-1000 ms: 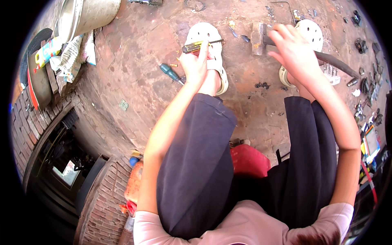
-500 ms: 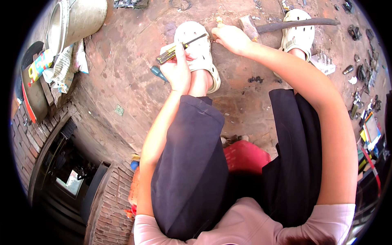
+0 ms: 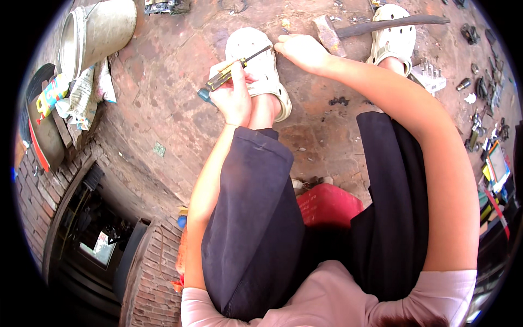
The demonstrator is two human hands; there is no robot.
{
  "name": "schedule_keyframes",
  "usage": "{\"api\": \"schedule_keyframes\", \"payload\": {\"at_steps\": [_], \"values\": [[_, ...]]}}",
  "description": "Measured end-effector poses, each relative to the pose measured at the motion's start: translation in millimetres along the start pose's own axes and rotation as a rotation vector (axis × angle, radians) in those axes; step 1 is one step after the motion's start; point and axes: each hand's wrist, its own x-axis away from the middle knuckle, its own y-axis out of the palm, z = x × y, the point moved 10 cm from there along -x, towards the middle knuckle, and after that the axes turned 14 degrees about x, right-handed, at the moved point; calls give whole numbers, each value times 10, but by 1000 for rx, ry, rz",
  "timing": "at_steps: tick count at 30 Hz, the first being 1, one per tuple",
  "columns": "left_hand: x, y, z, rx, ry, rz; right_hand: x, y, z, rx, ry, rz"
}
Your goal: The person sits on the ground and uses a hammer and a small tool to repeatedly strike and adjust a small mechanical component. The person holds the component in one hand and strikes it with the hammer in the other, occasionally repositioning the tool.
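My left hand (image 3: 233, 101) is closed around the yellow-and-black handle of a screwdriver (image 3: 222, 77), above my left clog (image 3: 251, 43). Its thin dark shaft points up and to the right. Close to the shaft's tip is my right hand (image 3: 303, 52), its thumb and fingers drawn together in a pinch; anything between them is too small to make out. Beside my left hand shows a teal handle (image 3: 206, 96), partly hidden by that hand. A hammer (image 3: 327, 36) with a long dark wooden handle lies beyond my right hand, its handle crossing by my right clog (image 3: 393, 32).
A small yellowish bit (image 3: 286, 23) lies on the stained brick floor (image 3: 158, 98). A whitish bucket (image 3: 103, 32) lies tipped at the far left, near a colourful bottle (image 3: 53, 91). Right of my foot stands a metal block with pegs (image 3: 430, 77); loose dark parts (image 3: 482, 97) are scattered beyond.
My right hand has moved from beside the small yellowish bit back toward the screwdriver's tip. The left hand keeps the screwdriver in nearly the same place. The whole view has shifted slightly.
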Motion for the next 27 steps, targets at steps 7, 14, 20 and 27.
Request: {"api": "schedule_keyframes", "payload": {"at_steps": [7, 14, 20, 27], "values": [[-76, 68, -116, 0, -37, -27, 30, 20, -8, 21, -35, 9], [-46, 249, -201, -149, -81, -102, 146, 124, 285, -66, 180, -86], [-87, 234, -179, -353, 44, -176, 116, -160, 264, -118, 160, -117], [-91, 294, -207, -544, 95, -193, 181, -808, 638, -71, 193, -30]]}}
